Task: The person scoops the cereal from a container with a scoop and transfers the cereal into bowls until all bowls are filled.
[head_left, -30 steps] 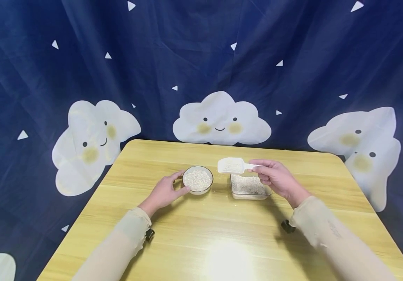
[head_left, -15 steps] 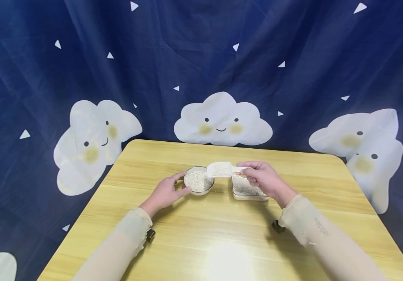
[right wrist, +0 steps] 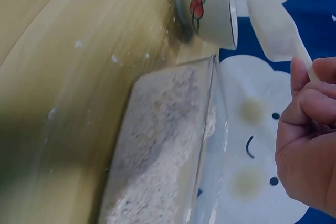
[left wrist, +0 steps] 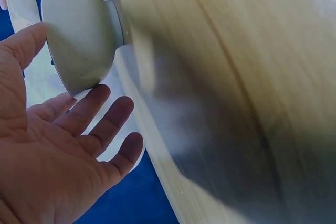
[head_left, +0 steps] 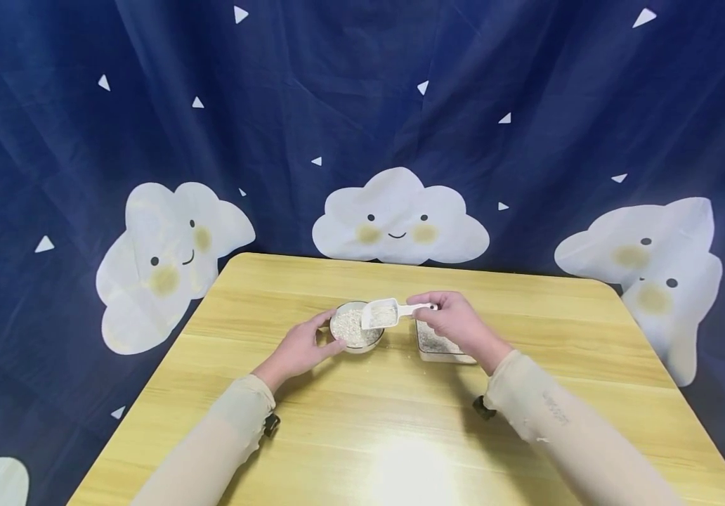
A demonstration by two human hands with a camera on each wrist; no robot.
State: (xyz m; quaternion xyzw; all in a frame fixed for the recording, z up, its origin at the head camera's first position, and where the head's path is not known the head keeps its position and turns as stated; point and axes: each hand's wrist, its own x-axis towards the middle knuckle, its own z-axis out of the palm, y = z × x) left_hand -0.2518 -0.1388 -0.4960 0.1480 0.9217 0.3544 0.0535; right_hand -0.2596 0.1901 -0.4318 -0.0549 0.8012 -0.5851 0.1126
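Observation:
A round bowl (head_left: 357, 345) of pale flaky grain, like oats, stands on the table; the right wrist view shows a red flower on its side. My left hand (head_left: 301, 349) holds the bowl, thumb on one side and fingertips on the other, as the left wrist view shows (left wrist: 79, 145). My right hand (head_left: 460, 325) pinches the handle of a white scoop (head_left: 380, 314). Some pale flakes lie in the scoop, which hangs over the bowl's right part. Below that hand sits a clear rectangular container (right wrist: 157, 150) of the same flakes, partly hidden in the head view.
The wooden table (head_left: 362, 414) carries a few stray flakes (right wrist: 114, 59) near the container and bowl. Behind its far edge hangs a dark blue curtain (head_left: 362, 91) with white clouds and triangles.
My right hand has carried the scoop left from above the container to over the bowl, and the scoop now sits lower. My left hand has stayed on the bowl.

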